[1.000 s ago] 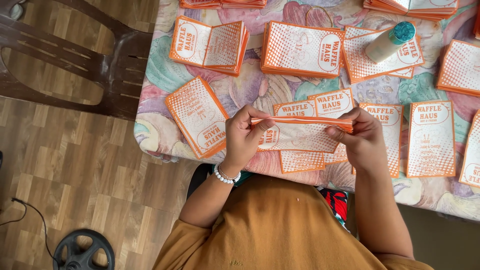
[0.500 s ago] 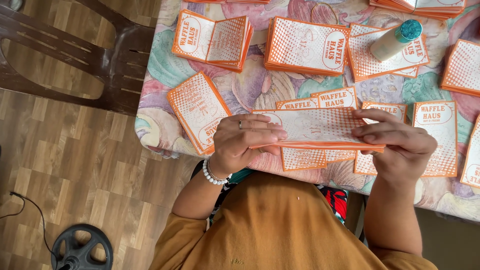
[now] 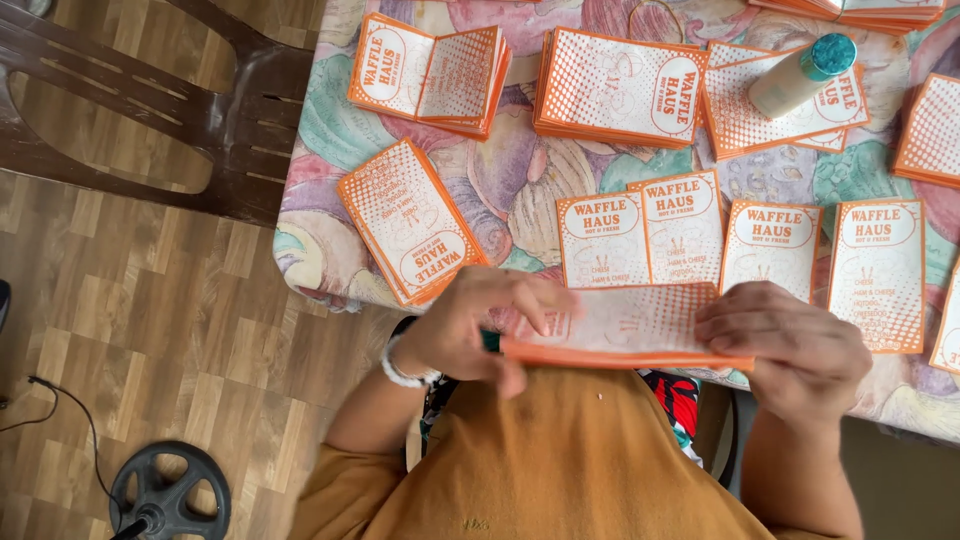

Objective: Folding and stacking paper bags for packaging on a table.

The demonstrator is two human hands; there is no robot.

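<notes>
Both hands hold an orange-edged card sleeve [image 3: 625, 330] flat at the table edge [image 3: 320, 290], just above the lap.
Left hand [image 3: 480, 325] pinches its left end, right hand [image 3: 790, 345] clamps the right end; looks light, thin, bendy, best held by the edges. Similar card stacks [image 3: 410, 220] and a teal-capped bottle [image 3: 800, 75] lie beyond.

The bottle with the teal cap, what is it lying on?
The bottle lies on a stack of orange and white cards. How many cards sit below the top one cannot be seen.

Both hands — left hand [image 3: 470, 335], right hand [image 3: 795, 350] — grip orange-white card [image 3: 630, 325].
</notes>
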